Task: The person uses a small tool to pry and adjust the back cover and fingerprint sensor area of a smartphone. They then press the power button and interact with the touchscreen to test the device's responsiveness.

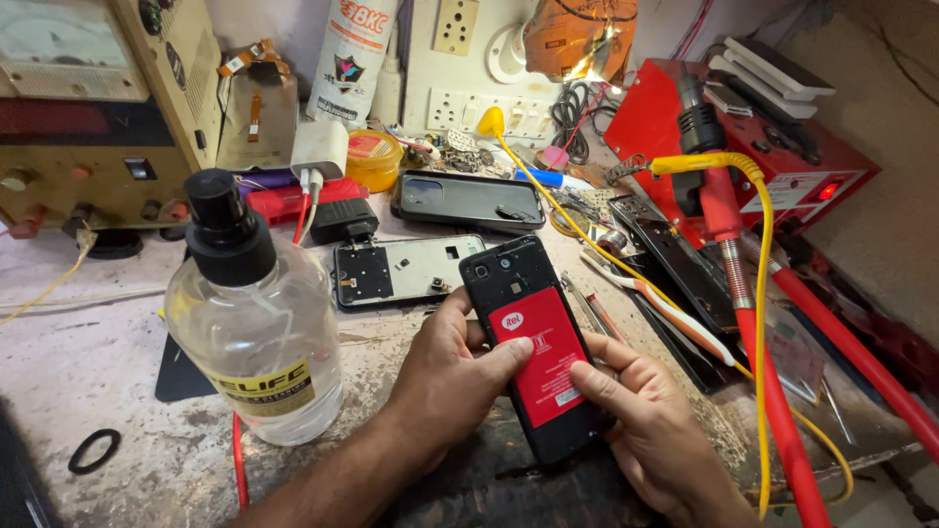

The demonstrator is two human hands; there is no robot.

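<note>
Two bare hands w/ forearms enter frame from approx 6 o'clock. Left hand (pixel 452 370): no glove, no ring, no watch or band seen; forearm bare down to frame edge at approx 7 o'clock, no sleeve in view, some fine hair along it. Thumbnail short, plain, no polish. Right hand (pixel 653 422): also ungloved, no ring, no bracelet; wrist bare where it leaves frame at approx 5 o'clock, no cuff visible. Nails on its fingers (pixel 594 379) trimmed short, unpainted. Knuckles creased. No tattoos, bandages or marks that can be made out on either.
</note>
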